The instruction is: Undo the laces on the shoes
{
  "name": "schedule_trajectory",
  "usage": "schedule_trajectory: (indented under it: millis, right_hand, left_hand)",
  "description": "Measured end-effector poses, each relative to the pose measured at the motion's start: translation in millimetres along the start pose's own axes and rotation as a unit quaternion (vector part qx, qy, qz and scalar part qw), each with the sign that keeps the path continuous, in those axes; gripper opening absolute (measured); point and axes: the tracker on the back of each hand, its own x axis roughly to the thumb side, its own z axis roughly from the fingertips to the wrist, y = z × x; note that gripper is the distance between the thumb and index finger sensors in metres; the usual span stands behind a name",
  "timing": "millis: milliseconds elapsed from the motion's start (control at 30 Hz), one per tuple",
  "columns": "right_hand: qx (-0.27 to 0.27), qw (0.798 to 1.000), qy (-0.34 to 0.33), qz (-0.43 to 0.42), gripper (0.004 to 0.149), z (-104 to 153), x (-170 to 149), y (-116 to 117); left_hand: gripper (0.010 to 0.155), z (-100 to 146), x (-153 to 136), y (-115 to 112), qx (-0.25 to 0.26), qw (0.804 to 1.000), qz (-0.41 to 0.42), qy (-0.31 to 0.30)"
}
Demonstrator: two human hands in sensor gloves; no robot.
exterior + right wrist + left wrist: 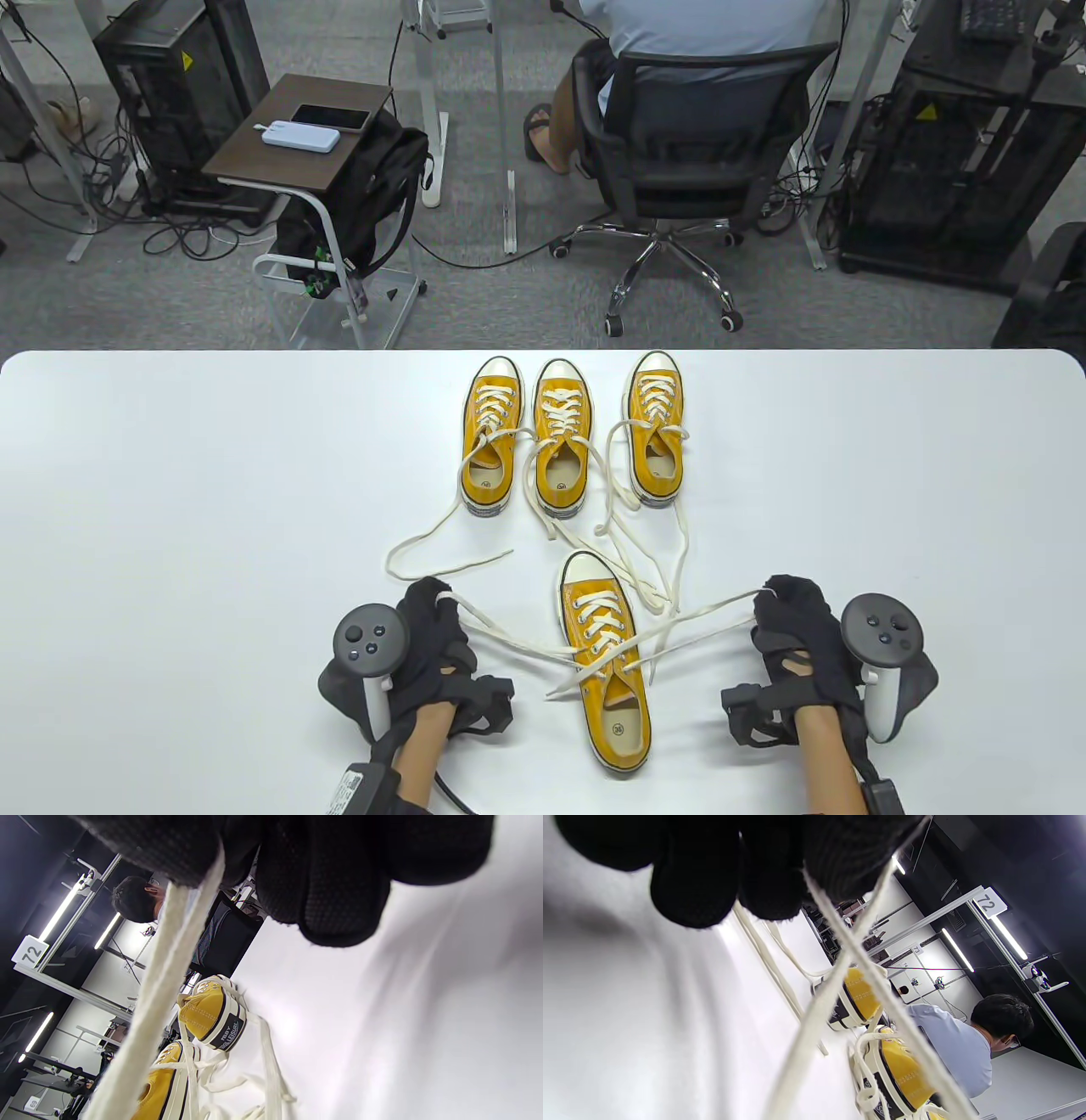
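Observation:
A yellow low-top shoe (607, 662) lies near the table's front, toe pointing away. Its cream lace (509, 632) is pulled out to both sides and crosses over the tongue. My left hand (428, 632) pinches the left lace end, which runs taut from my fingers (780, 866) in the left wrist view. My right hand (785, 624) pinches the right lace end (713, 607), seen coming from my fingers (322, 878) as a thick strand (157, 984). Three more yellow shoes (490, 446) (562, 450) (655, 441) stand in a row behind, laces loose.
Loose lace ends (441, 535) of the back shoes trail across the white table (170, 509) toward the near shoe. Beyond the far edge are an office chair (687, 161) with a seated person and a small side table (297, 136).

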Motion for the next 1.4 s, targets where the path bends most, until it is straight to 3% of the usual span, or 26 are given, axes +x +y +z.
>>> schedule_trajectory:
  millis: [233, 500, 667, 733, 833, 867, 1033, 1200, 1400]
  right_hand:
    - [-0.042, 0.998, 0.012, 0.04, 0.039, -3, -5, -4]
    - [-0.094, 0.994, 0.049, -0.01, 0.044, -8, -18, -25]
    - [-0.086, 0.995, 0.018, 0.048, 0.04, -6, -12, -21]
    - [-0.072, 0.994, -0.002, 0.078, 0.04, -4, -6, -14]
    - [-0.036, 0.988, -0.042, 0.141, 0.037, 1, 4, 3]
    - [-0.029, 0.985, -0.055, 0.162, 0.037, 3, 7, 8]
    - [-0.01, 0.976, -0.066, 0.207, 0.044, 7, 13, 20]
    - [-0.015, 0.974, -0.08, 0.21, 0.05, 11, 18, 15]
    - [0.003, 0.963, -0.158, 0.218, 0.051, 33, 48, 15]
  left_hand:
    - [0.039, 0, -1, 2, 0.005, 1.0, -0.006, 0.006]
    - [0.04, -2, -1, 6, 0.017, 0.999, -0.04, 0.002]
    - [0.04, -2, 6, 9, 0.015, 0.995, -0.092, -0.021]
    - [0.044, -4, 10, 8, -0.022, 0.99, -0.138, -0.018]
    - [0.052, -6, 15, 1, -0.135, 0.968, -0.21, 0.004]
    - [0.053, -5, 18, 0, -0.137, 0.967, -0.217, 0.004]
    - [0.059, -5, 24, 12, -0.162, 0.964, -0.208, 0.024]
    - [0.062, -9, 22, 33, -0.153, 0.979, -0.132, 0.041]
    - [0.061, -13, 16, 43, -0.162, 0.982, -0.079, 0.055]
